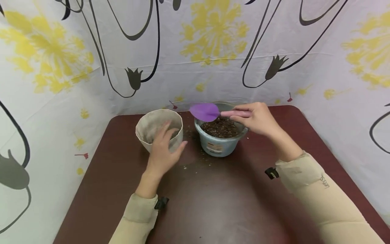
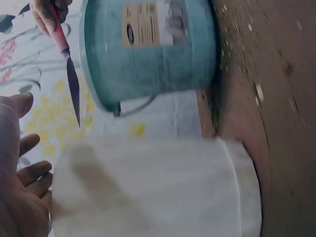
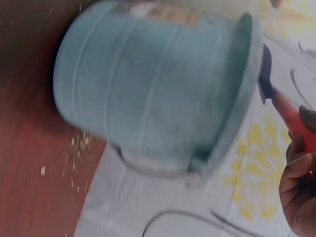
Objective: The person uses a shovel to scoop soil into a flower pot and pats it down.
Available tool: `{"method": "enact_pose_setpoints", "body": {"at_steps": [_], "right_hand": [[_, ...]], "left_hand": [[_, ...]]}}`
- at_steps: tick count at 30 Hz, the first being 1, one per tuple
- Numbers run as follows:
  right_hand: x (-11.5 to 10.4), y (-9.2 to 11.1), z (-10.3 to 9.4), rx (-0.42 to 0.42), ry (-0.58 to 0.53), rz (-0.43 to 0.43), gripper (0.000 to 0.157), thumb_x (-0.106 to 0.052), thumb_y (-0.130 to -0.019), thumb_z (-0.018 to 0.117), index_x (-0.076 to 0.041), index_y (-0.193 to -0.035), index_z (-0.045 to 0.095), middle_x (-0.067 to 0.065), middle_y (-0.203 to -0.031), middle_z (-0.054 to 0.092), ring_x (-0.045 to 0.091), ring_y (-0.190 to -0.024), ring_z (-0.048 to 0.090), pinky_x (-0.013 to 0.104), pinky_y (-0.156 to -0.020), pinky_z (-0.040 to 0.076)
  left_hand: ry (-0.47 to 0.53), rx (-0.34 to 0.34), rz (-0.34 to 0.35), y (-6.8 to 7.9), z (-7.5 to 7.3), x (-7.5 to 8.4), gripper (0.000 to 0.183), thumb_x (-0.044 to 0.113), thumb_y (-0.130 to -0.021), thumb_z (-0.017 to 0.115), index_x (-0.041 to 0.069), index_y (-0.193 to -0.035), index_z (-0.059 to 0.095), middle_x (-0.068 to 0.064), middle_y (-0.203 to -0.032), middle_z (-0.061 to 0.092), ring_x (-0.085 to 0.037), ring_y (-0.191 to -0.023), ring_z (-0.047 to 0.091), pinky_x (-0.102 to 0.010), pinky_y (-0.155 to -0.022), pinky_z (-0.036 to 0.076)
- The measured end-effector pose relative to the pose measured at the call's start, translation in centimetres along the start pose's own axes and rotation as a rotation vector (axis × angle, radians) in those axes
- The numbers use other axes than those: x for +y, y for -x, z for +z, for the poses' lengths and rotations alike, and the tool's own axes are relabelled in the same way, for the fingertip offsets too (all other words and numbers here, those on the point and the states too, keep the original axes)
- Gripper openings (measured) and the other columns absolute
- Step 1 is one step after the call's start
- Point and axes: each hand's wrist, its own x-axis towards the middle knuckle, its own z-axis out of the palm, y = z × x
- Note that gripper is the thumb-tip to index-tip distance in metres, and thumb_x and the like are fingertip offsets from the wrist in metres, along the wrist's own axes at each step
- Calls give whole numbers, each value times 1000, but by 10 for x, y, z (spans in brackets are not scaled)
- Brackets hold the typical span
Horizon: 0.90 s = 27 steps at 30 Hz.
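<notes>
My right hand (image 1: 259, 118) grips the pink handle of a garden trowel (image 1: 204, 112), its purple blade held level above the bucket's rim and pointing left. Below it stands a light-blue bucket (image 1: 217, 146) holding dark soil (image 1: 221, 128). To the left is an off-white fabric-like pot (image 1: 149, 124) with a little soil at its bottom, partly hidden by my left hand (image 1: 163, 150). That hand holds nothing; its fingers are spread over the pot's near rim. In the left wrist view, the pot's pale side (image 2: 148, 187) lies close beside the fingers.
Both containers stand near the far edge of a dark red-brown table (image 1: 195, 203). Crumbs of soil and pale bits (image 3: 79, 153) lie around the bucket's base. A patterned cloth (image 1: 189, 78) hangs behind and at the sides. The bucket's wire handle (image 3: 153, 170) hangs at its side.
</notes>
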Motion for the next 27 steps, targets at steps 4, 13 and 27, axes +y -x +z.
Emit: {"method": "enact_pose_setpoints", "body": {"at_steps": [4,13,27], "right_hand": [[7,5,-22,1,110,-30,37,-23,-88,81,-1,-117,76,13,-104,76,33,-106,71,45,-81,53],[1,5,-31,55,523,-211,14,-15,-87,79,-14,-101,83,9,-79,71,36,-68,65,54,-58,51],[7,-11,3,-119,680,-254,18,1,-92,67,-10,-91,81,15,-81,66,38,-68,65,52,-53,55]], "left_hand": [[36,-88,2,-4,17,14,40,24,-88,78,1,-120,66,-23,-147,50,-39,-139,44,-49,-116,35],[-47,-419,-141,-7,57,35,55,43,-98,66,18,-146,56,-20,-166,20,-36,-152,22,-54,-119,27],[-37,-450,-151,-9,62,32,53,42,-98,66,22,-146,56,-20,-166,17,-42,-149,25,-62,-115,28]]}}
